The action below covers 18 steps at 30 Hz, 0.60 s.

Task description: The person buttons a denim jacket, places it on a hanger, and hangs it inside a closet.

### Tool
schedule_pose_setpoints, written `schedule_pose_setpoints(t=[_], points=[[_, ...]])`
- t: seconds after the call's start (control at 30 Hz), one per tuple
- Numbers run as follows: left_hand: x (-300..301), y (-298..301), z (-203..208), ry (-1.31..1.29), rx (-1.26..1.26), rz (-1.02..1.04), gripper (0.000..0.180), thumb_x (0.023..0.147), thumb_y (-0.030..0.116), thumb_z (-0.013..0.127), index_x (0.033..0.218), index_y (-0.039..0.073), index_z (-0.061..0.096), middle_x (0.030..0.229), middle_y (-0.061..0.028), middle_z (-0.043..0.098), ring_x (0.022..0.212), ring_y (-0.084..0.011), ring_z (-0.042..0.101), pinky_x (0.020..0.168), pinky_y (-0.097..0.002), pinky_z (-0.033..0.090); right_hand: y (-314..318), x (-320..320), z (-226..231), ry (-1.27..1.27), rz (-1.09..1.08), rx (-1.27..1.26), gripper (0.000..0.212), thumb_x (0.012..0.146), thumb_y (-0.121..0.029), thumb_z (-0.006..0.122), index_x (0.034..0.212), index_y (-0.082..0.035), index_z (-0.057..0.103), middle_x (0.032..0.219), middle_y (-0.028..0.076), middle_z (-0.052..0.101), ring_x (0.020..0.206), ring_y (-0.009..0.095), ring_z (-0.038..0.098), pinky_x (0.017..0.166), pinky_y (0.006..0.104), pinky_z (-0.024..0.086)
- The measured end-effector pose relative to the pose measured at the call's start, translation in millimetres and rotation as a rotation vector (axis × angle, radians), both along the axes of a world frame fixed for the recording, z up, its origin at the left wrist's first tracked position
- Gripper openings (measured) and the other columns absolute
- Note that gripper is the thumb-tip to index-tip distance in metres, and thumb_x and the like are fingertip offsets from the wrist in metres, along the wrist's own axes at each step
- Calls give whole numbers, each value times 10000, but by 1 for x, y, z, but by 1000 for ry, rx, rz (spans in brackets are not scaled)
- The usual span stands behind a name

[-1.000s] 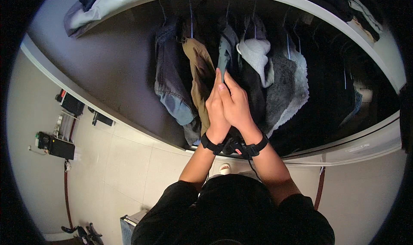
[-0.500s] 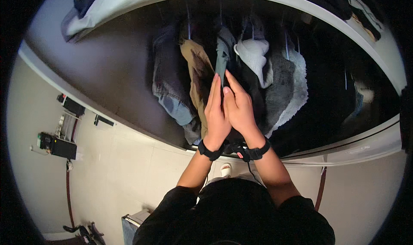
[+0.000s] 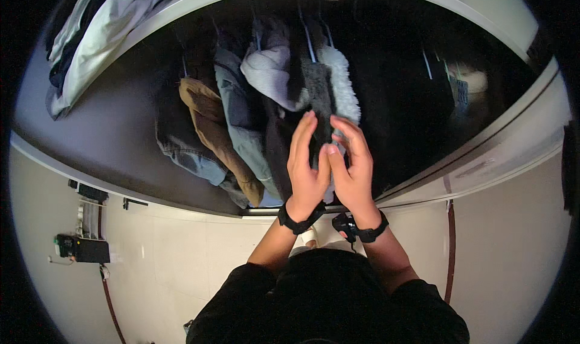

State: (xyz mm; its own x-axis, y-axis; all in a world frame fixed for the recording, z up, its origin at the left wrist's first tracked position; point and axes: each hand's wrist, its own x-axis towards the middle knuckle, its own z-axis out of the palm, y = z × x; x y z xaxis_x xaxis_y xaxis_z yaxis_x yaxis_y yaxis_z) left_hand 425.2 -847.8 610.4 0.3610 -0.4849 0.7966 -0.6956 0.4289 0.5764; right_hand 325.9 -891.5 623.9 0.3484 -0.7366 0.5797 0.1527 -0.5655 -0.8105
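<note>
My left hand [image 3: 307, 162] and my right hand [image 3: 355, 162] are raised in front of hanging clothes, fingers stretched out and thumb tips close together. Between and behind them hangs a dark grey garment [image 3: 318, 87], with a white fluffy garment [image 3: 343, 84] against its right side. Whether my fingers touch the cloth I cannot tell; the hands hide its lower part. To the left hang a pale knitted garment [image 3: 269, 72], a grey-blue garment [image 3: 237, 111], a brown garment [image 3: 208, 117] and dark denim [image 3: 172, 141]. Black bands circle both wrists.
A white wardrobe frame [image 3: 151, 29] surrounds the clothes. Folded clothes [image 3: 90, 48] lie on top at the upper left. More garments [image 3: 468, 84] hang deep at the right. Pale floor tiles [image 3: 175, 241] lie below, and a black device [image 3: 84, 249] stands at the far left.
My palms, pressed together at the grey-blue garment before, have parted and are now at the dark grey one further right. The view has shifted, so the clothes appear further left.
</note>
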Motion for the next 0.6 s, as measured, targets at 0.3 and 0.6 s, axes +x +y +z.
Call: schedule_pose_setpoints(t=[0.3,0.6], points=[[10,-31,-3,181,80,50,597,889,-8,587,1455,-38,397,1422,-266,498,1228,-380,580,1031,-399,453,-29,27,2,138,87,-90,645,967,-180,557,1469,118,283,1508,324,338,1418,420,342,1167,423,281],[40,-15,1,201,233,41,489,972,55,468,1456,-7,439,1437,-222,510,1223,-307,598,964,-348,498,-22,66,7,196,143,-71,613,960,-144,545,1453,129,303,1432,362,413,1363,438,415,1132,416,344]])
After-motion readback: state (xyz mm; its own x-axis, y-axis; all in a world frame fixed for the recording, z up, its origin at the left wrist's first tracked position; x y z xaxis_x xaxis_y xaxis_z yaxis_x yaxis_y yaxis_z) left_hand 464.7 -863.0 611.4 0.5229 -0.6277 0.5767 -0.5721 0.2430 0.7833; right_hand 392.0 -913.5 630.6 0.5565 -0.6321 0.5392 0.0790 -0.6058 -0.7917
